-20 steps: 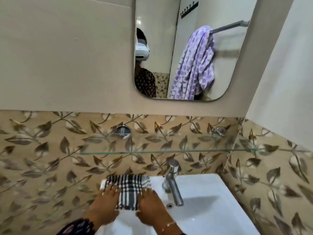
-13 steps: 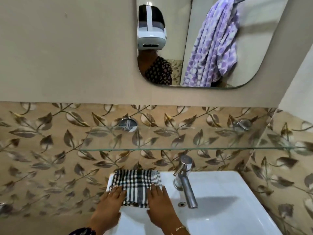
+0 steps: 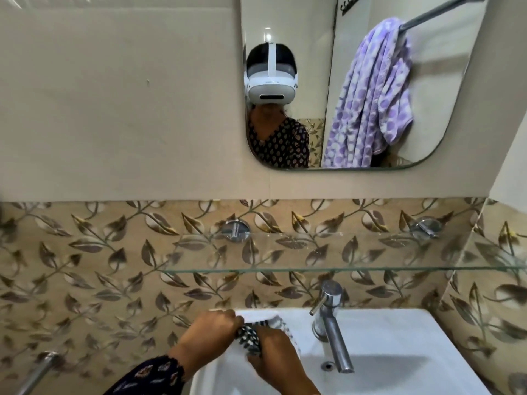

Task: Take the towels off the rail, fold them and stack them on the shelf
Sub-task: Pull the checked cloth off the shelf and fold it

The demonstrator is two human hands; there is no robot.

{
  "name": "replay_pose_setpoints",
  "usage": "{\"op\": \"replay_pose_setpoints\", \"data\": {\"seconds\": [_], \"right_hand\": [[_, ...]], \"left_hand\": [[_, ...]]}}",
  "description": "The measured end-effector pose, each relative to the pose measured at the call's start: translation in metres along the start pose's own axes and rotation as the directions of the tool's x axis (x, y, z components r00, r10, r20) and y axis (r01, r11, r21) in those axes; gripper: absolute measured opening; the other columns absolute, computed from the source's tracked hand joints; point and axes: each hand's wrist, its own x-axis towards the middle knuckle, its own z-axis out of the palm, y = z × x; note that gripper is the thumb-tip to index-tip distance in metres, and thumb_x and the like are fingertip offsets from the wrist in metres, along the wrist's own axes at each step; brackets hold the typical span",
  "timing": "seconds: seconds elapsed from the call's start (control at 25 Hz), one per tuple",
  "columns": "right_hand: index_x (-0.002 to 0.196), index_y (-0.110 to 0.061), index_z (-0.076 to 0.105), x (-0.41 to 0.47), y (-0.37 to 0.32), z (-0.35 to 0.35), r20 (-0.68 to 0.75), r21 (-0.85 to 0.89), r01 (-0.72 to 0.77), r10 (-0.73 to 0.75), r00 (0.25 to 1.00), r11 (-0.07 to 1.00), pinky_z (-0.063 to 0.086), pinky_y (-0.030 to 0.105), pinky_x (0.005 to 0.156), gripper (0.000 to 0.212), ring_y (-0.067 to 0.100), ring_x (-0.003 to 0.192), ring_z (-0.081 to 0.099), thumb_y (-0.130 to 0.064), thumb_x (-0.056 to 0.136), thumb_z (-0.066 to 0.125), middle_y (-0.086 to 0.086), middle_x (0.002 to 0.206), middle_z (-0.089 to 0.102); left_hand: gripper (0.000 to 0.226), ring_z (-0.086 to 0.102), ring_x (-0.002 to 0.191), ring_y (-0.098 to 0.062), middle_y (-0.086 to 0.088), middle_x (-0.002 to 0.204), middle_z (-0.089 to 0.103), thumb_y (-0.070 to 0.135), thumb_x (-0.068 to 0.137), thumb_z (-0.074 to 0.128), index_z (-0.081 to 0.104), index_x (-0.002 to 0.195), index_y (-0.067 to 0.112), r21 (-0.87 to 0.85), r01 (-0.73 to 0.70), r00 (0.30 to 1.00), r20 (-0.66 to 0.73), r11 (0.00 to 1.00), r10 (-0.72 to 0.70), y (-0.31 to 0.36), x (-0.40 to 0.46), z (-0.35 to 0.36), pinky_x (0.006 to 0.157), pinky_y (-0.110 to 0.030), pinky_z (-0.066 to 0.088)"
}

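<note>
Now checked towel (image 3: 251, 336) bunched in both hands' grip, on basin (image 3: 399, 352).

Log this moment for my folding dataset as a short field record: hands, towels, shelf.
left hand: grips the checked towel
right hand: holds the same towel from the other side
checked towel: bunched between both hands, on the basin rim left of the tap
purple towel: seen in the mirror, hanging on a rail
glass shelf: no towel on it
</note>
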Motion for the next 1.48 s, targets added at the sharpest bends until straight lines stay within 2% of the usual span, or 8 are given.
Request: {"op": "replay_pose_setpoints", "data": {"seconds": [0.2,0.4,0.56,0.68,0.8,0.96,1.12,1.48], "right_hand": [[0.074,-0.021,0.057,-0.020,-0.030,-0.055,0.142,0.512,-0.007,-0.076,0.987,0.859,0.036,0.032,0.067,0.010,0.013,0.084,0.053,-0.016,0.082,0.055,0.001,0.077,0.061],[0.099,-0.003,0.065,-0.082,-0.037,-0.136,0.277,0.806,-0.174,-0.101,0.955,0.566,0.051,0.025,0.081,0.017,0.020,0.091,0.068,-0.007,0.083,0.064,0.007,0.097,0.073],[0.105,-0.001,0.059,-0.131,-0.040,-0.222,0.060,0.887,-0.125,0.157,0.986,0.445,0.055,0.036,0.081,0.031,0.031,0.089,0.066,-0.010,0.076,0.066,0.017,0.099,0.070],[0.094,-0.008,0.059,-0.147,-0.049,-0.269,-0.217,0.771,0.002,0.260,0.941,0.637,0.048,0.027,0.063,0.008,0.022,0.078,0.062,-0.011,0.086,0.059,0.010,0.087,0.066],[0.076,-0.013,0.055,-0.118,-0.048,-0.270,-0.439,0.219,-0.164,0.247,0.864,0.962,0.032,0.024,0.050,0.017,0.016,0.061,0.048,-0.012,0.092,0.051,-0.001,0.065,0.050],[0.103,-0.006,0.061,-0.069,-0.042,-0.208,-0.417,0.007,-0.329,0.302,0.857,0.944,0.052,0.026,0.076,0.019,0.016,0.081,0.060,-0.015,0.093,0.047,0.004,0.091,0.064],[0.116,-0.016,0.059,-0.044,-0.052,-0.152,-0.498,-0.150,-0.242,0.138,0.856,0.959,0.027,0.035,0.113,0.029,0.020,0.123,0.045,-0.025,0.092,0.046,0.003,0.128,0.057],[0.113,-0.016,0.059,0.017,-0.065,-0.177,-0.372,-0.111,-0.364,0.301,0.878,0.925,0.033,0.042,0.108,0.028,0.030,0.122,0.048,-0.028,0.093,0.044,0.011,0.126,0.060]], "left_hand": [[0.015,0.047,0.039,-0.003,0.009,0.049,0.056,0.029,0.066,0.042,0.053,0.057,0.024,-0.072,-0.105,0.982,-0.162,0.992,0.092,-0.006,-0.003,-0.087,0.037,-0.014,0.028],[0.037,0.038,0.037,0.001,0.010,0.050,0.049,0.029,0.089,0.035,0.063,0.069,0.014,-0.218,-0.137,0.920,-0.391,0.966,0.042,0.000,0.003,-0.148,0.041,0.001,0.021],[0.056,0.049,0.050,-0.007,0.004,0.065,0.057,0.042,0.089,0.017,0.063,0.081,0.011,-0.242,-0.065,0.847,-0.527,0.968,-0.075,-0.010,0.017,-0.173,0.048,-0.005,0.025],[0.049,0.060,0.081,-0.018,-0.006,0.093,0.066,0.038,0.094,0.022,0.061,0.098,0.009,-0.255,0.063,0.892,-0.420,0.965,-0.169,-0.025,0.027,-0.178,0.058,-0.014,0.037],[0.039,0.055,0.109,-0.024,-0.011,0.120,0.059,0.029,0.097,0.029,0.053,0.120,0.007,-0.262,0.175,0.937,-0.251,0.949,-0.242,-0.035,0.026,-0.178,0.091,-0.032,0.044],[0.045,0.045,0.125,-0.025,-0.013,0.136,0.049,0.033,0.098,0.027,0.044,0.130,0.006,-0.246,0.272,0.948,-0.098,0.931,-0.303,-0.048,0.019,-0.173,0.106,-0.035,0.035],[0.048,0.034,0.135,-0.024,-0.012,0.145,0.039,0.033,0.098,0.027,0.034,0.138,0.007,-0.264,0.286,0.951,-0.044,0.921,-0.308,-0.058,0.014,-0.176,0.112,-0.036,0.024],[0.053,0.024,0.141,-0.026,-0.015,0.152,0.027,0.036,0.099,0.024,0.026,0.142,0.005,-0.271,0.260,0.964,0.024,0.927,-0.264,-0.086,-0.003,-0.163,0.116,-0.038,0.016]]}}
